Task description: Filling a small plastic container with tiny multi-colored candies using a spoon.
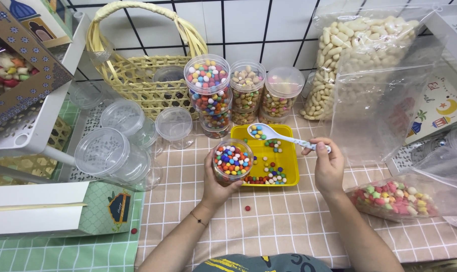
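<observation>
Two bare forearms, no sleeves, hands without rings. A thin dark bracelet (199, 219) circles the left wrist at seven o'clock. At six o'clock, a grey shirt (261, 263) with yellow stripes and dark lettering.

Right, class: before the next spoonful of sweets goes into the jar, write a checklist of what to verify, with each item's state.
1. Left hand grips the jar upright: ok.
2. Right hand holds the spoon by its handle: ok.
3. Spoon bowl carries sweets: ok.
4. Spoon is over the yellow tray: ok.
5. Room left in jar: not ok, nearly full.
6. Tablecloth free of strays: not ok, one red sweet lies loose.
</observation>
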